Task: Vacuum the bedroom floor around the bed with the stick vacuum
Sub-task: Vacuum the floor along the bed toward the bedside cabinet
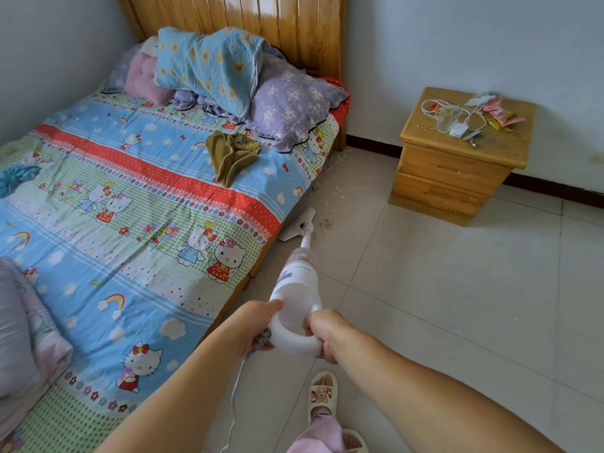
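Head view: bedroom floor (425,305) beside bed (137,197)
Hands: left hand (258,325) and right hand (327,335) closed on vacuum (295,286) handle
Nozzle (299,223): on tiles at bed edge

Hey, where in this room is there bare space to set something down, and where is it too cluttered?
Bare floor tiles lie open right of the stick vacuum, in front of the nightstand. The bedspread is mostly free left of the olive cloth. Crowded: the nightstand top, with cables, a cup and wrappers, and the pillow pile at the headboard.
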